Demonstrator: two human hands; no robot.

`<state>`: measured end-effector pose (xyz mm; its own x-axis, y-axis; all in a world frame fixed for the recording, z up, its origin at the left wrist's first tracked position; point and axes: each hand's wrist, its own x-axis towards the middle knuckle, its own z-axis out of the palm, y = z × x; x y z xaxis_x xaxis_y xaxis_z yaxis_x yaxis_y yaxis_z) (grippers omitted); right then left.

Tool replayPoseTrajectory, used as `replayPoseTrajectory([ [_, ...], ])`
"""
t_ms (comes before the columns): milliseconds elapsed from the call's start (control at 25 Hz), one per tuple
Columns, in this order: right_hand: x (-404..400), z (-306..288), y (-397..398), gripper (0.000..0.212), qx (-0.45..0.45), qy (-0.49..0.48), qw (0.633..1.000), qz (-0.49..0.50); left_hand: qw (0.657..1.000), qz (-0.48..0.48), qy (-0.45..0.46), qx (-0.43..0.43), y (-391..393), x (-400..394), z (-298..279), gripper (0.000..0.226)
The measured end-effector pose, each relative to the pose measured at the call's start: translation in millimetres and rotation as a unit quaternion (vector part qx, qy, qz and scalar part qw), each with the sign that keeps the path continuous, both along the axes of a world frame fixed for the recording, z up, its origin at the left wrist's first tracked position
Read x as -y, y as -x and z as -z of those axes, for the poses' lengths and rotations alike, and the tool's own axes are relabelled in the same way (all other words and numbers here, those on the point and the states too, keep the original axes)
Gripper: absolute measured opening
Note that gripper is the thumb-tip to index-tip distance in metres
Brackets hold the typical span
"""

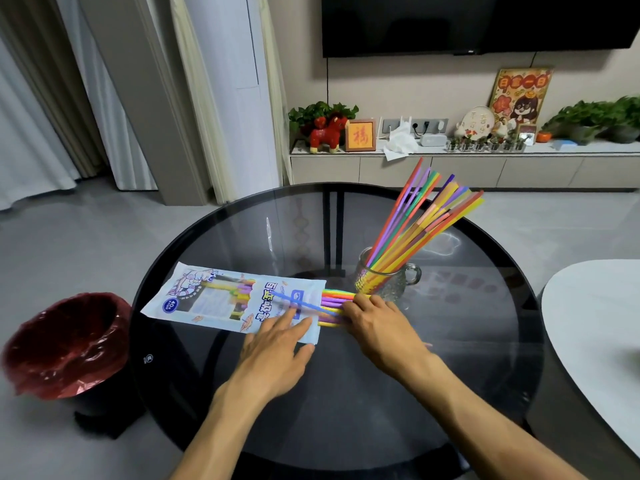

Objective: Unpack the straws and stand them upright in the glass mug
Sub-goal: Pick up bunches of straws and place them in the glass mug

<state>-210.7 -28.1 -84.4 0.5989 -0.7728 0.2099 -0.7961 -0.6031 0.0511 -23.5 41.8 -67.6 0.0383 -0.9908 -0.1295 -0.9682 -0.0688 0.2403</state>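
A pale blue straw packet point(221, 299) lies flat on the round dark glass table point(346, 393), its open end to the right. Coloured straws point(334, 299) stick out of that open end. My right hand point(374, 323) grips their protruding ends. My left hand point(277, 344) presses flat on the packet's right end, fingers spread. A single blue straw point(301, 303) lies slanted across the packet. Just behind my right hand stands the glass mug point(384, 277), with many coloured straws point(426, 216) standing in it and leaning to the right.
A bin with a red liner point(65, 344) stands on the floor left of the table. A white table point(595, 327) edges in at the right. Behind are a TV cabinet point(450, 168) with ornaments and plants, and curtains at the left.
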Motion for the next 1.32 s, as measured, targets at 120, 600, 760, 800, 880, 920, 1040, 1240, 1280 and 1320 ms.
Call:
replayPoseTrajectory([
  [120,3,4,-11,0.014,-0.016,0.054,0.998,0.022,0.999,0.009,0.0,0.039,-2,-2,1,0.056],
  [600,1,-7,-8,0.039,-0.055,0.015,0.997,0.057,0.999,-0.005,-0.014,0.039,3,-1,2,0.058],
  [760,17,-30,36,0.02,-0.055,-0.043,0.995,0.068,0.999,-0.013,-0.018,0.043,1,1,5,0.059],
  [800,22,-35,50,0.013,-0.054,-0.073,0.993,0.076,0.999,-0.018,-0.018,0.044,1,2,6,0.059],
  [880,28,-50,82,0.005,-0.039,-0.159,0.982,0.091,0.998,-0.024,-0.028,0.044,5,6,8,0.058],
  [920,29,-58,99,0.01,-0.026,-0.207,0.973,0.097,0.998,-0.026,-0.033,0.046,7,7,8,0.058],
  [1040,25,-79,139,0.017,0.058,-0.292,0.949,0.103,0.998,-0.031,-0.036,0.052,11,9,11,0.059],
  [1240,19,-82,154,0.016,0.234,-0.235,0.939,0.092,0.997,-0.039,-0.031,0.054,15,9,10,0.059],
  [1280,18,-81,148,0.016,0.242,-0.201,0.945,0.087,0.997,-0.048,-0.025,0.053,17,8,10,0.059],
  [1320,17,-80,140,0.016,0.228,-0.167,0.956,0.082,0.997,-0.057,0.0,0.056,19,7,10,0.059],
])
